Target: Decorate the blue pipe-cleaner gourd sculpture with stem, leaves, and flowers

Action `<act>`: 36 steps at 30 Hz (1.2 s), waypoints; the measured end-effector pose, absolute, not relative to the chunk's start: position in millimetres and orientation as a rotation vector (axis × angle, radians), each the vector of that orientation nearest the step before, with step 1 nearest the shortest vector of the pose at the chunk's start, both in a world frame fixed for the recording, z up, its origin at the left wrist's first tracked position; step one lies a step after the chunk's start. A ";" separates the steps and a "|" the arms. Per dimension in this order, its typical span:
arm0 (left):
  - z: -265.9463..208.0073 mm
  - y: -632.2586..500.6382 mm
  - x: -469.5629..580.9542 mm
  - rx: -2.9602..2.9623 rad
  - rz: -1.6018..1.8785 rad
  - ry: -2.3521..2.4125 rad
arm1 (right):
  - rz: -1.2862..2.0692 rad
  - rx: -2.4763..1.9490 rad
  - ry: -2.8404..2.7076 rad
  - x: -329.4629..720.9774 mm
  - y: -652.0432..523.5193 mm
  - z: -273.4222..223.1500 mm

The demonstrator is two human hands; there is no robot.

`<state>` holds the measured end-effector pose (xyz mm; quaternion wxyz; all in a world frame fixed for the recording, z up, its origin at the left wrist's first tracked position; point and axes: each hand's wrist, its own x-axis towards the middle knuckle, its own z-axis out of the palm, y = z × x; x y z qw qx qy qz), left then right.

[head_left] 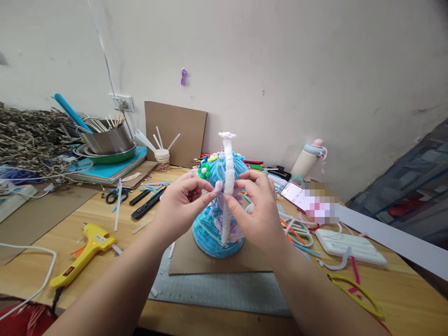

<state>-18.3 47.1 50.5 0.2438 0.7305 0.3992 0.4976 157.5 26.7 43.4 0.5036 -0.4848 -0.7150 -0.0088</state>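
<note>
A blue fuzzy pipe-cleaner craft (219, 249) stands upright in front of me, with coloured flowers around its upper part. A thick white fuzzy strip (229, 170) runs up its near side and ends in a pale flower (227, 135) on top. My left hand (184, 200) pinches a small pale pink fuzzy piece (219, 186) between thumb and forefinger, close beside the strip. From the other side, my right hand (257, 205) has its thumb and fingertips closed around the white strip at mid-height. A green flower (204, 170) shows on the craft's upper left.
Cardboard (185, 261) and a grey cutting mat (224, 291) lie under the craft. A yellow glue gun (86, 252) is at left, near a black utility knife (149, 204) and scissors (114, 195). At right are a phone (297, 196), loose pipe cleaners, a white case (350, 246) and yellow-handled tool (360, 294).
</note>
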 end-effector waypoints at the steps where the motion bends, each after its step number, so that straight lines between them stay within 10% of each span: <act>1: 50.3 47.8 -18.5 1.982 1.357 1.075 | -0.025 -1.179 -1.737 157.4 27.0 43.8; 36: 63.5 44.0 -19.7 2.172 1.368 1.101 | 0.042 -1.128 -1.776 155.4 28.3 45.9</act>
